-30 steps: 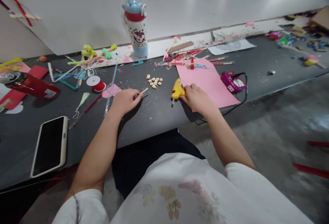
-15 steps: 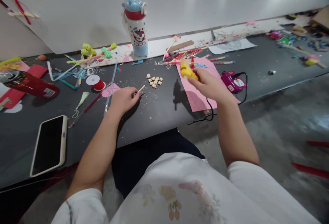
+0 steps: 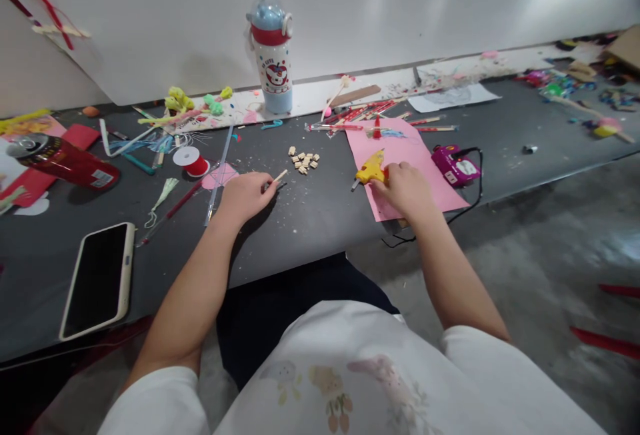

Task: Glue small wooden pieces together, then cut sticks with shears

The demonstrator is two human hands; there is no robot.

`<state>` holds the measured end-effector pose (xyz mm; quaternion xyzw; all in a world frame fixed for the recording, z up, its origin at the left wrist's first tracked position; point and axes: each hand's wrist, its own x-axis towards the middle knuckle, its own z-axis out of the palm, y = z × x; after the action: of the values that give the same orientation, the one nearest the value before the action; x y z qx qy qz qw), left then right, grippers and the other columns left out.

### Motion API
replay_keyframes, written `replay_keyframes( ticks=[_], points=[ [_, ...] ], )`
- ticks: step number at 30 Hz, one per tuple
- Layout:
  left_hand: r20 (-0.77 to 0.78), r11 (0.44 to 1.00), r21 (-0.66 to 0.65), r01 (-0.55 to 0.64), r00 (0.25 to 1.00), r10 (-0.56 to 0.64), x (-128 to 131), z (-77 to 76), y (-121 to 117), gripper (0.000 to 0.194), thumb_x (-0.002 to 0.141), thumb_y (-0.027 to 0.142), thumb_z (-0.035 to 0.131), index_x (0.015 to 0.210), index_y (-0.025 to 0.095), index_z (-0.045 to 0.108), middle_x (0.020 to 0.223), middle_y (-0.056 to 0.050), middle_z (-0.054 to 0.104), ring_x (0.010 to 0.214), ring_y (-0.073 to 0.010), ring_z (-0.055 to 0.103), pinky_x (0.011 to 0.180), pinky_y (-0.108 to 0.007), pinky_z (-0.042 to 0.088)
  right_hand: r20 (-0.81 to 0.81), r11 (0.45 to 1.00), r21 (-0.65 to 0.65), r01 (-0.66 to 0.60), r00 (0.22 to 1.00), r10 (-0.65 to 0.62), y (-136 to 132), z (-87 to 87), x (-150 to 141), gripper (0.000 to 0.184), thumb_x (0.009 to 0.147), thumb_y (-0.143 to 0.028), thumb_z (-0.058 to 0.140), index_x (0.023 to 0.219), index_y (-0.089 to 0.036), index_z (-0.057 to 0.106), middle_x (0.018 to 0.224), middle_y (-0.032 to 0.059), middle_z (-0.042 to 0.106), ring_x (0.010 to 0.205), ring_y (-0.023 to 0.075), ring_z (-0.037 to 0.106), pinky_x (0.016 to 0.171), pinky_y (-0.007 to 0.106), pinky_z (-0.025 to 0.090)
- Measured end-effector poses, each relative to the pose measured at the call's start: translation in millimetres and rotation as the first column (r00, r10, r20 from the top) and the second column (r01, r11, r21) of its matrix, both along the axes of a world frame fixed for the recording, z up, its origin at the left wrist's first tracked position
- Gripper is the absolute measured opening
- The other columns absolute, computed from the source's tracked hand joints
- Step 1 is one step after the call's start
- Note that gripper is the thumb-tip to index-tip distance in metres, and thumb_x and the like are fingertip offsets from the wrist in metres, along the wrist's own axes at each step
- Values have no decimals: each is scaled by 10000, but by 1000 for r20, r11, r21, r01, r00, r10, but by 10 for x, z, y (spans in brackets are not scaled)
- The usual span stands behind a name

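1) Left hand [image 3: 249, 196], left of centre, pinches a wooden stick [image 3: 282, 175]
2) Right hand [image 3: 409, 190], right of centre, grips the yellow glue gun [image 3: 371, 168] over pink paper [image 3: 420, 148]
3) Wooden pieces [image 3: 301, 156] lie near centre

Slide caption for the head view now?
Left hand holds a wooden stick; right hand grips a yellow glue gun.

Through the head camera I see the left hand [image 3: 247, 195] pinching a thin wooden stick [image 3: 282, 176] over the surface [image 3: 320, 222], and the right hand [image 3: 409, 190] gripping a yellow glue gun [image 3: 371, 168] above pink paper [image 3: 420, 162] reaching the near edge. Small wooden pieces [image 3: 304, 161] lie between; a bottle [image 3: 275, 65] stands by the far edge.
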<state>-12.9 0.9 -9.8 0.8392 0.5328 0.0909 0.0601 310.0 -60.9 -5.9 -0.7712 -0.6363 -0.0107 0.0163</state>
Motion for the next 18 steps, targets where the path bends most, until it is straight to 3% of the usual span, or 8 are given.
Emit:
replay_keyframes(
  ticks=[6,18],
  points=[
    [0,1000,-24,6,1000,-6,-6,5,1,344,936,415,441,882,194,698,830,-85,717,768,-220,624,606,-322,330,-116,992,123,-28,992,42,-21,93,-28,419,914,-373,452,1177,-111,645,1097,195,681,952,318,631,749,382,426],
    [8,1000,-27,6,1000,-6,-3,-17,-10,352,948,409,446,925,180,712,869,-91,730,796,-221,639,599,-321,317,-138,989,80,-122,982,132,-32,230,-308,301,942,-382,468,1017,-194,690,995,115,750,875,283,676,665,343,384]
  ],
)
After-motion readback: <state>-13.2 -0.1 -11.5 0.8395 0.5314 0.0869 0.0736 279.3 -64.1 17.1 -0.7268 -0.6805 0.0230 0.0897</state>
